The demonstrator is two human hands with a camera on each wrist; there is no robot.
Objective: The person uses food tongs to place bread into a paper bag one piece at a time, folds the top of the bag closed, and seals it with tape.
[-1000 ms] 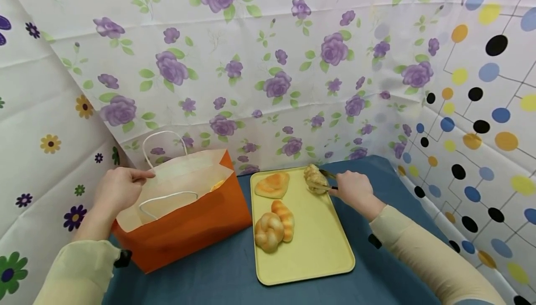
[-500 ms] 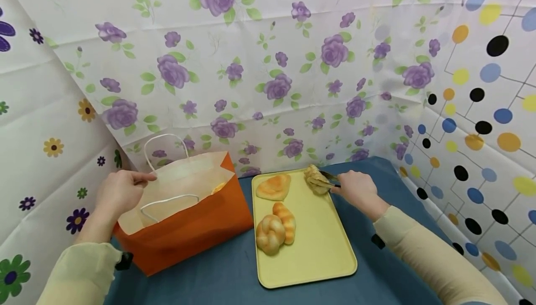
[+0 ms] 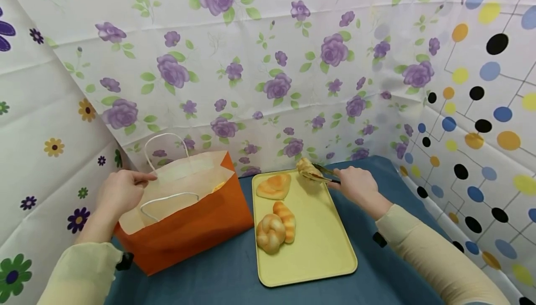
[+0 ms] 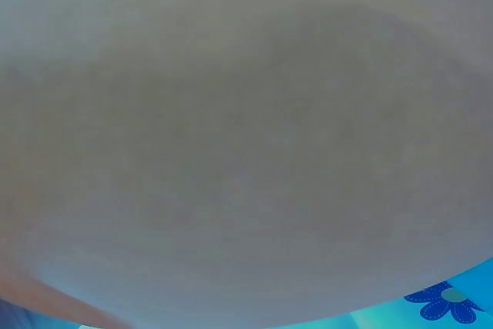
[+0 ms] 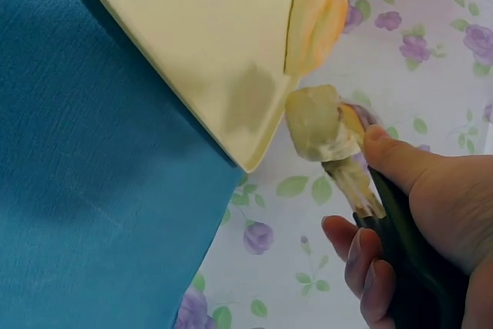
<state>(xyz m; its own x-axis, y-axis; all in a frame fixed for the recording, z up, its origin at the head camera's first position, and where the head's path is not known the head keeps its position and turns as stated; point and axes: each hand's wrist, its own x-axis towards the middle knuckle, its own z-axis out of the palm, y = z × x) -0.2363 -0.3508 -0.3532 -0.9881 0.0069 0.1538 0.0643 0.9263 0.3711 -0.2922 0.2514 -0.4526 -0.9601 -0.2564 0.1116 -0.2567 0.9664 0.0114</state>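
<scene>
In the head view my left hand [image 3: 121, 193] pinches the upper left rim of an orange paper bag [image 3: 188, 235] by its white cord handle. The bag stands open, with something yellow partly showing inside. My right hand [image 3: 358, 186] grips black-handled tongs [image 3: 320, 178]. Between their tips is a pale golden bread roll [image 3: 304, 167], lifted above the far right corner of the yellow tray [image 3: 314, 254]; the right wrist view also shows this bread roll [image 5: 312, 121]. On the tray lie a flat bun [image 3: 273, 187], a ridged bread [image 3: 285, 221] and a knotted roll [image 3: 270, 234].
A blue cloth [image 3: 217, 277] covers the table beneath bag and tray. Flower-patterned sheeting [image 3: 251, 63] rises behind, and a dotted sheet [image 3: 473, 156] stands at the right. A close, blurred surface fills most of the left wrist view.
The tongs have raised the bread roll from the tray's far right corner and shifted it slightly left. My left hand keeps its place at the bag.
</scene>
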